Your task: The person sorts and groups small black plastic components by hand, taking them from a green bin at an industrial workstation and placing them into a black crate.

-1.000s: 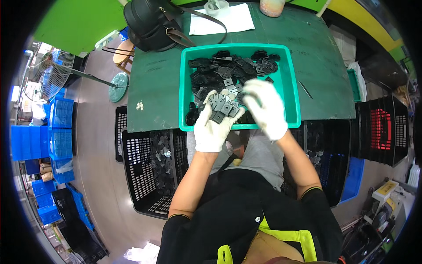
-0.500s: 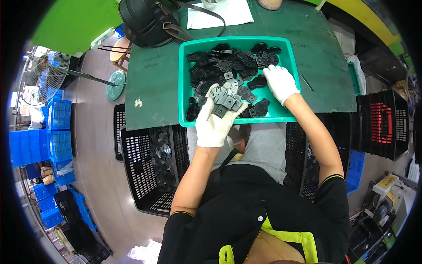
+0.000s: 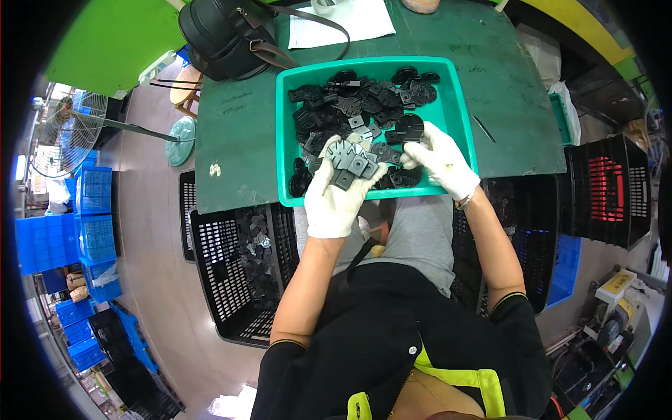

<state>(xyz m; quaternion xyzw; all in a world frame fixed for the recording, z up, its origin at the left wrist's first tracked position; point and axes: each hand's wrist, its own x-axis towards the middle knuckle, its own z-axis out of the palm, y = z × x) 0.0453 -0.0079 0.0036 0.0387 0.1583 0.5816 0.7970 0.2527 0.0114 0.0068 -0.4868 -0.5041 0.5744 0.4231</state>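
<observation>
My left hand (image 3: 334, 208), in a white glove, is closed around several small grey plastic parts (image 3: 355, 161) with square ends and round holes. It is over the near side of a green tray (image 3: 467, 133). To its right, my gloved right hand (image 3: 446, 166) pinches a flat black plastic part with a rounded end (image 3: 409, 129), raised above the tray. Beneath both hands a heap of similar black parts (image 3: 350, 105) fills much of the tray. The gloves hide part of what each hand grips.
The tray stands on a green table (image 3: 238, 150). Behind it lie a black bag (image 3: 224, 38) with a brown strap and a white sheet (image 3: 378, 24). A pen (image 3: 483, 129) is at the right. Black crates (image 3: 220, 255) flank my legs below the table edge.
My right hand has drawn back toward me from the heap and now holds up a rounded black part. My left hand keeps its grey parts, nearly in place. The view has shifted slightly.
</observation>
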